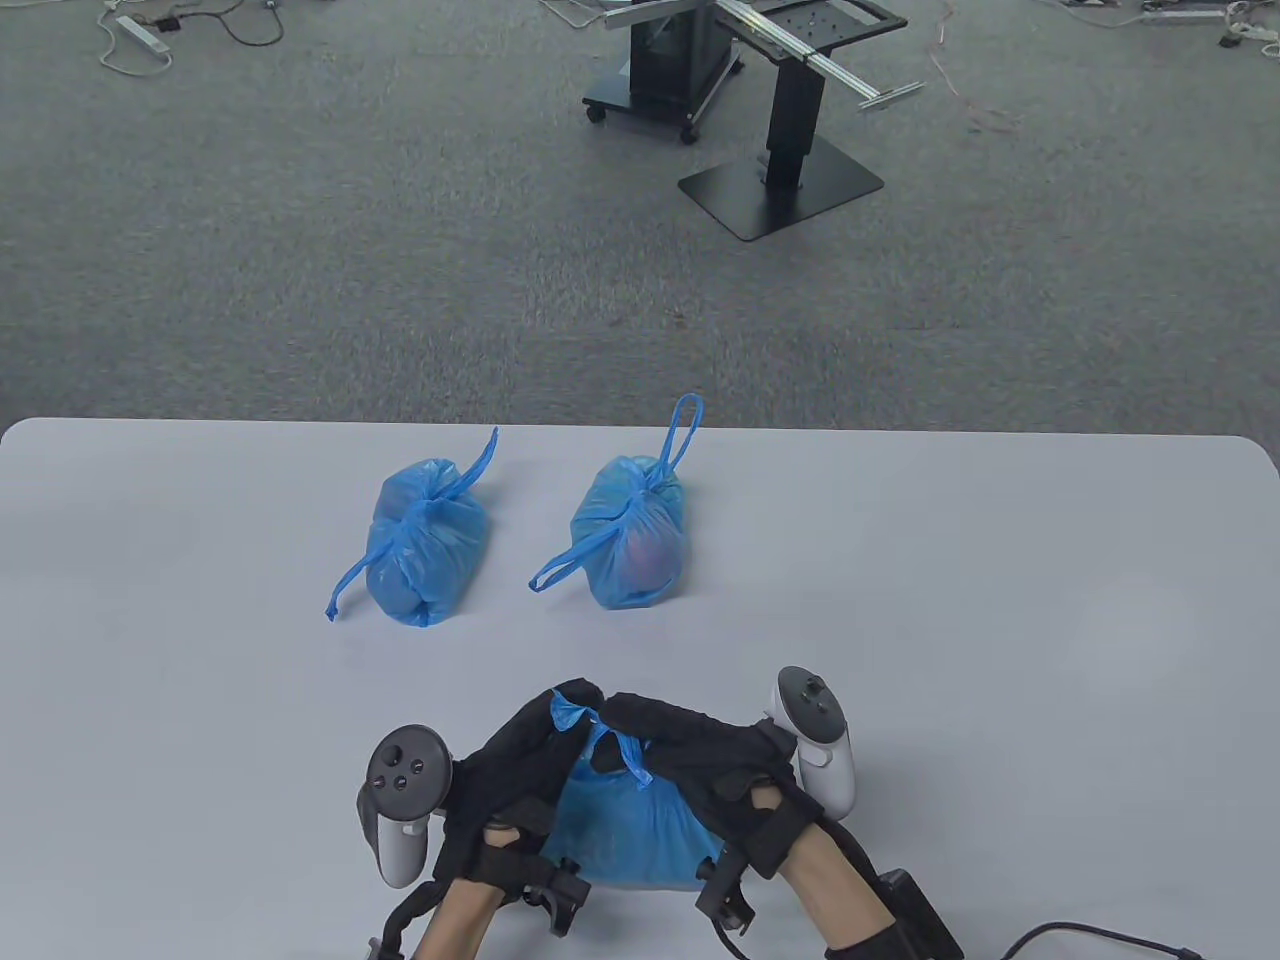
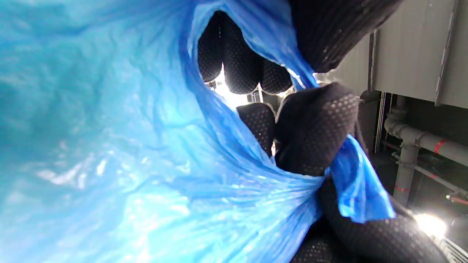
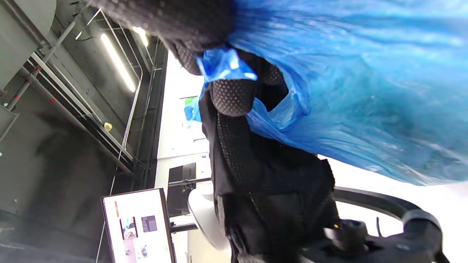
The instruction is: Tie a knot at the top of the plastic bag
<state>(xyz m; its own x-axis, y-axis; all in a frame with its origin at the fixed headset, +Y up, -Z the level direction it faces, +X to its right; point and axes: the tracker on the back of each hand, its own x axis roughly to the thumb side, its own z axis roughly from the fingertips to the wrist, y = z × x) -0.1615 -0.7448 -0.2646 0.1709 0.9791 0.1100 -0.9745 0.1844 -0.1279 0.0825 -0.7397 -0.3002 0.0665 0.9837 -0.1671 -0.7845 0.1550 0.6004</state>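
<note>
A blue plastic bag (image 1: 630,835) lies at the table's near edge between my two hands. My left hand (image 1: 535,755) grips one twisted handle end (image 1: 568,712) at the bag's top. My right hand (image 1: 680,745) grips the other handle end (image 1: 632,755). The hands meet over the bag's top and the handles cross between them. In the left wrist view the bag (image 2: 109,146) fills the frame and gloved fingers (image 2: 314,128) pinch a blue handle end (image 2: 360,186). In the right wrist view a fingertip (image 3: 232,96) presses a blue handle end (image 3: 223,65) beside the bag (image 3: 365,91).
Two tied blue bags lie farther back on the white table (image 1: 1000,600): one at the left (image 1: 428,545), one at the middle (image 1: 635,535). Beyond the table's far edge is grey carpet with a black stand (image 1: 790,150). A cable (image 1: 1090,935) lies at the near right.
</note>
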